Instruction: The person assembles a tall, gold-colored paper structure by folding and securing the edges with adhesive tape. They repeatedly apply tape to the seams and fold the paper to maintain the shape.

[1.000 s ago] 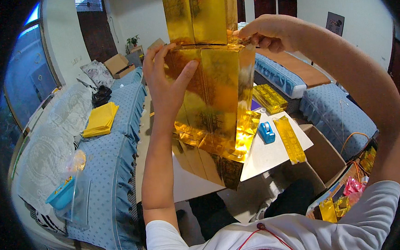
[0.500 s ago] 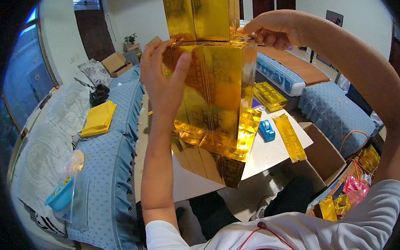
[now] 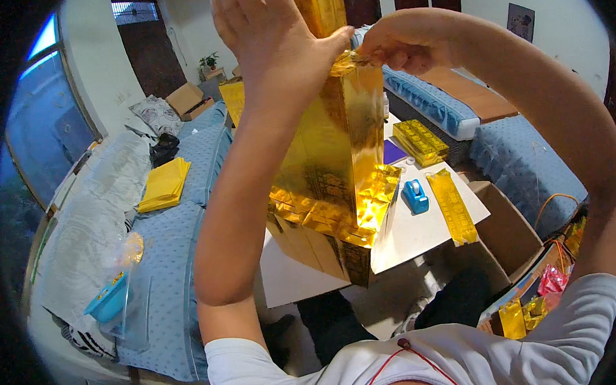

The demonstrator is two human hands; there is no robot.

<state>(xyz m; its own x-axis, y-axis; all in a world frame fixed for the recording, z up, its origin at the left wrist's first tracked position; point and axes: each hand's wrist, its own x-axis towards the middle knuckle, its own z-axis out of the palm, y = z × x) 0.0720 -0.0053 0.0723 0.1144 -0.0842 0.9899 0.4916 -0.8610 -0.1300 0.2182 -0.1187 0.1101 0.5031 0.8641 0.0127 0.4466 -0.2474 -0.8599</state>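
A tall tower of gold foil-covered boxes (image 3: 323,146) stands in front of me, with crinkled foil folds round its lower part and at the joint near its top. My left hand (image 3: 276,51) is raised before the upper section, fingers spread and thumb stretched right toward that joint; it hides much of the tower's left side. My right hand (image 3: 408,44) reaches round from the right, its fingers curled and pinching the crumpled gold foil (image 3: 350,63) at the joint's right corner. The tower's top runs out of view.
The tower stands on a white table (image 3: 295,280). A blue tape dispenser (image 3: 415,196), a flat gold foil strip (image 3: 452,206) and stacked gold packets (image 3: 420,142) lie at right. An open cardboard box (image 3: 508,231) sits beyond the table edge. Folded yellow sheets (image 3: 164,185) rest on the blue sofa.
My left hand has moved up and to the right, from the tower's left edge to across its front. The right hand stays at the corner. The view has shifted slightly.
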